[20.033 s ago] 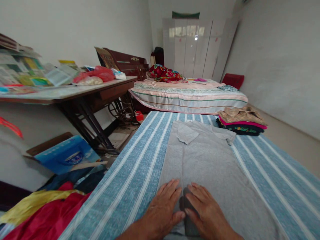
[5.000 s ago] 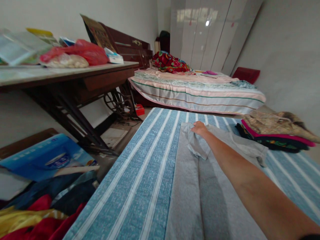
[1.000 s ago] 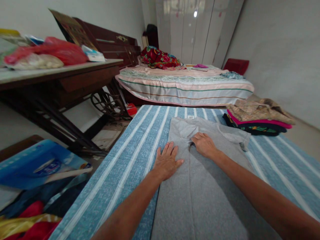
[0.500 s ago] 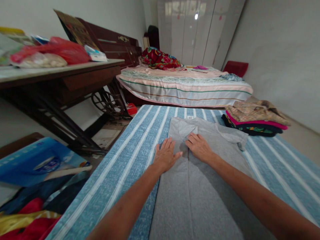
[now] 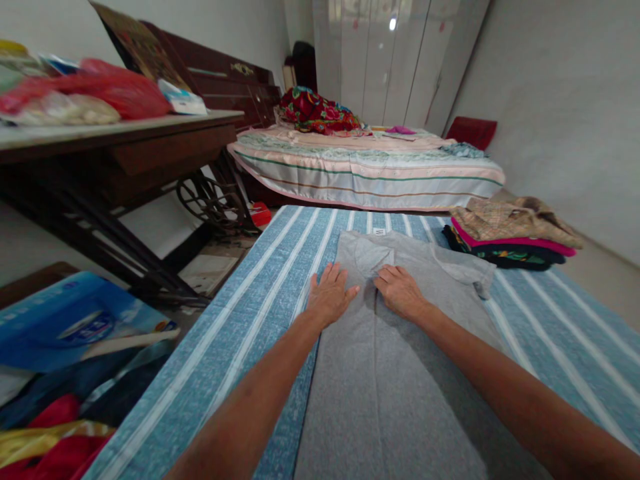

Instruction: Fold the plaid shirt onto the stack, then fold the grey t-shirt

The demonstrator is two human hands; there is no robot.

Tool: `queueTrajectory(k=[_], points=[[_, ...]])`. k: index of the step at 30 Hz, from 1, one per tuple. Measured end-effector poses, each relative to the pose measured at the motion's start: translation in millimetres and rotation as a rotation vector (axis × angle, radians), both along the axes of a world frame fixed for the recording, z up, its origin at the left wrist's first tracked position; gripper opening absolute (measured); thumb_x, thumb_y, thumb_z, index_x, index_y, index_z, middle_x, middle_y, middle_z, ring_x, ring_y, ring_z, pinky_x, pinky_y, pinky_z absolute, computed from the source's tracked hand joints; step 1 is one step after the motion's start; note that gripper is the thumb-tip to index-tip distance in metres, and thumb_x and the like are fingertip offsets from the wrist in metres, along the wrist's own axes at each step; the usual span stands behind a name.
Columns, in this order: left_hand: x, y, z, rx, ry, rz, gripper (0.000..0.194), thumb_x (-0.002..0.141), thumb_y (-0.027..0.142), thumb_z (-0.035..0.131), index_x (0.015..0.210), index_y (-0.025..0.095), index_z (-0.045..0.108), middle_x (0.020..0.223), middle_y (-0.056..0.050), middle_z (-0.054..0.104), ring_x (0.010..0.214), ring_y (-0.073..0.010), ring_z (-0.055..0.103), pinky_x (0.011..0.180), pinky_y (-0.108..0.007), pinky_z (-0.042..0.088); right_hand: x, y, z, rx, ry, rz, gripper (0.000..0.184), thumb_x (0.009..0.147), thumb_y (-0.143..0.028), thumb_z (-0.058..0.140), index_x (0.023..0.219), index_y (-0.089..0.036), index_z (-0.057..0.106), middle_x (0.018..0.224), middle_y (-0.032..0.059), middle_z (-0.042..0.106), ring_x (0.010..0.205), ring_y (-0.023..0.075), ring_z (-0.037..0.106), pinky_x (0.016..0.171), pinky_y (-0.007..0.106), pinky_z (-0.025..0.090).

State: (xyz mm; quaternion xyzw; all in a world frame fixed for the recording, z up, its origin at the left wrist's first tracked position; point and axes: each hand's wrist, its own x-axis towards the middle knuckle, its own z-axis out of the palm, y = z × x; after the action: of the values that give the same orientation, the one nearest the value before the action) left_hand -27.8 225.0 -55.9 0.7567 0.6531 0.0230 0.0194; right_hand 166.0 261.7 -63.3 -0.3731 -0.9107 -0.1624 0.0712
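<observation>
A grey T-shirt (image 5: pixel 350 387) lies on the blue-and-white striped bed cover, its left side folded inward over the body. A small white label shows at its neck, and the right sleeve spreads out to the side. My left hand (image 5: pixel 330 293) rests flat on the shirt's folded left edge, fingers stretched and thumb apart. Close beside it, my right hand (image 5: pixel 400 290) has its fingers bent and together at the lower edge of the folded-over sleeve (image 5: pixel 374 257). The fingertips of the right hand are partly hidden against the cloth.
A stack of folded clothes (image 5: pixel 515 233) sits right of the shirt. On the left stand a treadle sewing table (image 5: pixel 220 120) with bags on it, a blue box (image 5: pixel 75 327) and loose clothes (image 5: pixel 70 427). Another bed (image 5: pixel 370 170) is beyond the striped one.
My right hand has shifted slightly to the right and its fingers look more bent at the sleeve edge. The left hand stays flat on the shirt. The view has moved a little.
</observation>
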Motion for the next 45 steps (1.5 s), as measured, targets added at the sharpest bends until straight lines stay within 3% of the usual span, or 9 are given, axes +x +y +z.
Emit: queueTrajectory(k=[4,8,12,15,19,31,35,41,45], points=[[0,13,-3.4,-0.067,0.007,0.03,0.066,0.092,0.056,0.024,0.143,0.015,0.028,0.154,-0.011,0.019,0.141,-0.0272,0.014,0.108,-0.058,0.018,1,-1,1.4,-0.015,0.012,-0.026,0.02,0.088,-0.011,0.044,0.082,-0.018,0.062,0.088,0.0081,0.059,0.093,0.0241,0.049,0.078,0.034,0.036],[2,17,-3.2,-0.053,0.019,0.049,0.065,0.092,0.057,0.024,0.142,0.016,0.032,0.153,-0.011,0.022,0.141,-0.0294,0.013,0.108,-0.059,0.018,2,-5,5.2,-0.015,0.043,-0.03,0.019,0.089,-0.013,0.045,0.091,-0.017,0.064,0.096,0.01,0.059,0.098,0.0249,0.048,0.081,0.035,0.035],[7,24,-3.2,0.046,0.012,-0.032,0.062,0.094,0.052,0.022,0.141,0.014,0.034,0.152,-0.012,0.024,0.141,-0.0286,0.014,0.109,-0.055,0.018,2,-12,8.3,-0.013,0.039,0.049,0.023,0.092,-0.013,0.044,0.104,-0.018,0.063,0.108,0.0109,0.058,0.107,0.025,0.045,0.087,0.035,0.033],[10,27,-10.0,-0.002,-0.002,-0.074,0.061,0.094,0.05,0.022,0.143,0.013,0.03,0.153,-0.012,0.022,0.141,-0.0283,0.016,0.109,-0.056,0.018,1,-13,8.2,-0.008,0.011,0.106,0.022,0.092,-0.012,0.045,0.096,-0.017,0.066,0.103,0.0112,0.06,0.107,0.0256,0.045,0.088,0.036,0.032],[12,27,-16.6,-0.015,-0.007,-0.077,0.062,0.095,0.051,0.021,0.144,0.014,0.028,0.153,-0.011,0.021,0.141,-0.0286,0.014,0.109,-0.058,0.017,1,-12,7.8,-0.011,-0.005,0.117,0.02,0.091,-0.012,0.047,0.09,-0.015,0.066,0.095,0.0115,0.061,0.101,0.0253,0.047,0.085,0.036,0.032],[13,22,-11.9,0.047,0.025,-0.103,0.057,0.095,0.047,0.023,0.141,0.015,0.033,0.154,-0.012,0.02,0.14,-0.0271,0.017,0.109,-0.055,0.018,-3,-11,16.9,-0.003,-0.084,0.195,0.022,0.093,-0.013,0.043,0.09,-0.012,0.065,0.092,0.0128,0.06,0.099,0.0259,0.046,0.082,0.036,0.033],[13,24,-11.6,0.0,0.01,-0.114,0.058,0.095,0.048,0.022,0.142,0.015,0.032,0.153,-0.012,0.023,0.14,-0.0269,0.019,0.109,-0.054,0.019,-1,-11,16.7,-0.015,-0.086,0.181,0.024,0.093,-0.012,0.042,0.088,-0.012,0.066,0.088,0.0124,0.06,0.095,0.0261,0.048,0.079,0.037,0.033],[15,23,-11.5,0.009,0.033,-0.123,0.055,0.096,0.043,0.023,0.141,0.013,0.032,0.153,-0.013,0.022,0.14,-0.0276,0.018,0.109,-0.055,0.018,-3,-27,17.5,-0.044,-0.038,0.18,0.025,0.094,-0.013,0.039,0.101,-0.012,0.064,0.1,0.0129,0.06,0.105,0.0244,0.046,0.086,0.034,0.032],[17,21,-10.1,0.05,0.049,-0.142,0.052,0.096,0.04,0.025,0.138,0.012,0.038,0.149,-0.013,0.032,0.138,-0.027,0.023,0.11,-0.053,0.017,-7,-41,13.2,-0.131,0.014,0.139,0.021,0.093,-0.015,0.043,0.099,-0.013,0.063,0.095,0.0102,0.061,0.093,0.0213,0.052,0.083,0.033,0.033]])
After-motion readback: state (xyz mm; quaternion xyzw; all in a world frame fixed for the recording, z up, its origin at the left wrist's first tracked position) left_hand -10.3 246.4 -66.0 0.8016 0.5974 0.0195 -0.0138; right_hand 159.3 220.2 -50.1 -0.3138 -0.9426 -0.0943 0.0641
